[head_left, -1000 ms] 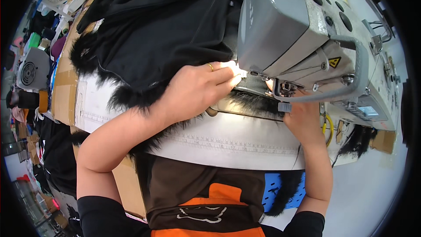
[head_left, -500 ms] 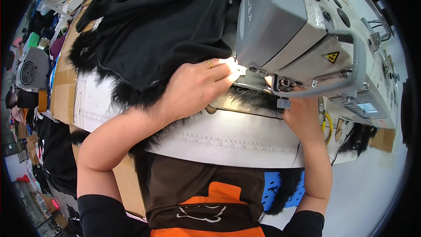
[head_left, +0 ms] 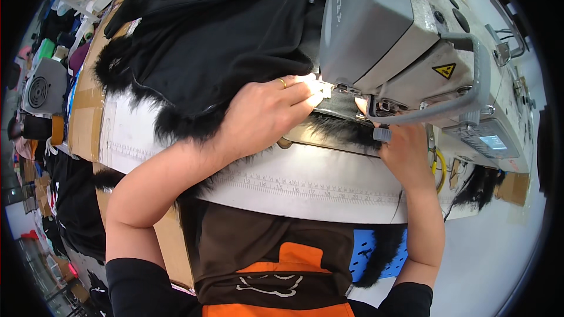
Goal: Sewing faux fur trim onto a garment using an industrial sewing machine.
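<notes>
The left hand (head_left: 264,114) is pressing flat on the black fur-trimmed garment (head_left: 217,41), fingers stretched together toward the lit needle area of the grey sewing machine (head_left: 405,53), much as it was a second ago (barely any shift, so the seam seems to be feeding slowly). The right hand (head_left: 402,152) is resting on the fur strip (head_left: 335,129) at the white surface (head_left: 305,182) edge; whether it is gripping, I cannot tell.
</notes>
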Demonstrator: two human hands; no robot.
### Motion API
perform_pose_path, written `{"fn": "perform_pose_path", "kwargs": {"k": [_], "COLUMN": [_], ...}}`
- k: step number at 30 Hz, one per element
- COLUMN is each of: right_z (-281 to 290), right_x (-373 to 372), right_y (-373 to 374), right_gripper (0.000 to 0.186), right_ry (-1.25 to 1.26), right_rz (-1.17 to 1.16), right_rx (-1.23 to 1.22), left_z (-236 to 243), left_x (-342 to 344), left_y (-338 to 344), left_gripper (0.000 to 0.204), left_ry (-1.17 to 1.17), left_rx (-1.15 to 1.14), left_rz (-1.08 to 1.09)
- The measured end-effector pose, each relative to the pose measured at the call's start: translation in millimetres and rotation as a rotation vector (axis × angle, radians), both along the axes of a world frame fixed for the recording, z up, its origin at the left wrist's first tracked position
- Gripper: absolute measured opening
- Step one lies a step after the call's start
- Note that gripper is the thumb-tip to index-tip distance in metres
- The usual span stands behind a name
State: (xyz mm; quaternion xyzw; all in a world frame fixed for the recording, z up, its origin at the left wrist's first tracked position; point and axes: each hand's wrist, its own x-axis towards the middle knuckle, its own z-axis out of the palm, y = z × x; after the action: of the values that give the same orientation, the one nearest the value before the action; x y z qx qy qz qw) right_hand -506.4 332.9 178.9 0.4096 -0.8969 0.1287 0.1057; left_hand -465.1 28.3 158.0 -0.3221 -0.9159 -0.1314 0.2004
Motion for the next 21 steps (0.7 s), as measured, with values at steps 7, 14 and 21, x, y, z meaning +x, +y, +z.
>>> {"fn": "perform_pose_path", "kwargs": {"k": [7,14,21], "right_z": [1.4,11.5,-0.1], "right_x": [7.6,34.0,15.4], "right_y": [0.0,-49.8,-33.3], "right_gripper": [0.021,0.053,0.065], "right_ry": [0.190,0.112,-0.152], "right_rz": [-0.048,-0.003,-0.055], "right_rx": [0.237,0.293,0.185], "left_z": [-8.7,-0.6,4.7], "left_x": [-2.5,11.0,24.8], "left_y": [3.8,5.3,0.7], "left_gripper": [0.012,0.042,0.039], "left_ry": [0.047,-0.077,0.032], "left_rx": [0.073,-0.069,0.015], "left_rz": [-0.024,0.007,0.072]}}
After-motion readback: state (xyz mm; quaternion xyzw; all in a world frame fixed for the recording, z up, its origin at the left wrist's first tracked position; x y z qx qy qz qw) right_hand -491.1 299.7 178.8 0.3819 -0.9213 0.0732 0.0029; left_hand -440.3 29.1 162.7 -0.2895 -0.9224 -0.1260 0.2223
